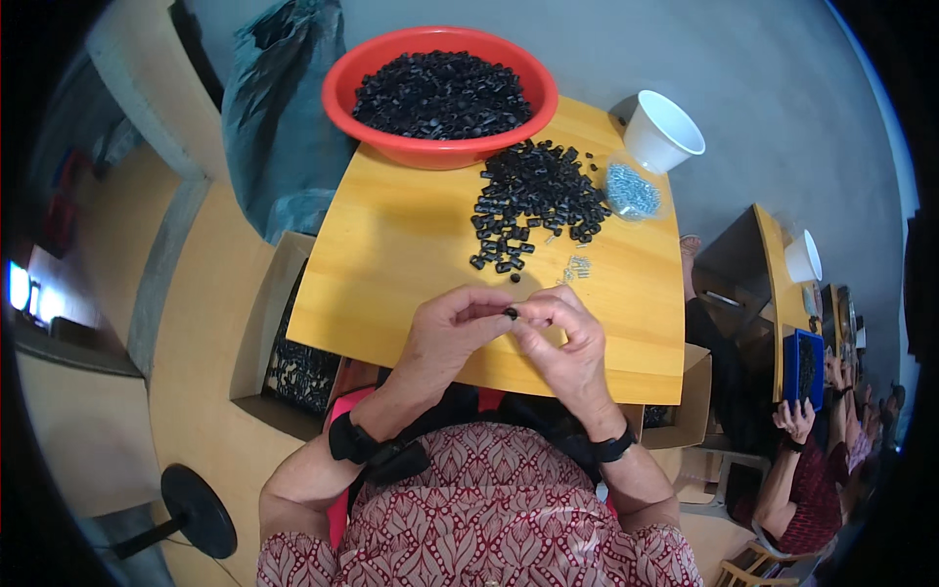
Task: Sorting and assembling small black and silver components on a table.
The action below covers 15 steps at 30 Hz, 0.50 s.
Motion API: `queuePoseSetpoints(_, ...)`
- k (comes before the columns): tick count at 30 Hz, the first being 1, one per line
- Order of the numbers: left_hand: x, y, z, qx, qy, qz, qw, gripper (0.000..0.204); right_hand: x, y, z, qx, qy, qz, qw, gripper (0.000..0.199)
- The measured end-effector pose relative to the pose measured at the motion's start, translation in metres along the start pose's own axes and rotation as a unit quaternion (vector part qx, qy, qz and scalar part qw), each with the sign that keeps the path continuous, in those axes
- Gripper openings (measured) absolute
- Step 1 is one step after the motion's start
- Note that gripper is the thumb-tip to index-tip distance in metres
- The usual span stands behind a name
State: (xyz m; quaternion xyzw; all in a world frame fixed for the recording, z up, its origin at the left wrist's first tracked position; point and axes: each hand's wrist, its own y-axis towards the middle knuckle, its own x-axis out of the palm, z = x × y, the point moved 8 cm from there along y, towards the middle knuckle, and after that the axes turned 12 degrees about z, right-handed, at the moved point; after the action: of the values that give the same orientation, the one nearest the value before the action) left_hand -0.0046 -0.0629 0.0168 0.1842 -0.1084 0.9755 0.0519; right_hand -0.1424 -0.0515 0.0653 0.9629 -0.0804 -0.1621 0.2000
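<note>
Over the near part of the yellow table, my two hands meet fingertip to fingertip. A small black plastic part point(511, 313) sits in the pinch of my left hand point(440, 338). My right hand point(567, 342) is closed in a pinch right beside that part; whatever its fingertips hold is too small to make out. Just beyond the fingers spreads a loose pile of black plastic parts point(538, 191). To its right, several small silvery screws or pins point(580, 266) lie on the wood, and a clear tub point(634, 191) contains many more.
A red basin point(440, 147) heaped with black parts stands on the table's point(391, 245) far left, a white bucket point(665, 132) at its far right. Cardboard boxes point(256, 342) flank the table below. Another person point(797, 489) works at a table on the right with a blue tray point(790, 367).
</note>
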Motion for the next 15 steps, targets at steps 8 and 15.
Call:
queuePoseSetpoints(8,-0.008,0.003,-0.024,-0.056,-0.022,0.009,0.998,0.023,-0.001,-0.007,-0.019,-0.146,-0.117,0.004,0.982,0.025)
queuePoseSetpoints(15,-0.008,0.0,-0.029,-0.076,-0.009,-0.004,0.997,0.02,0.002,-0.007,-0.022,-0.224,-0.159,-0.062,0.959,0.024)
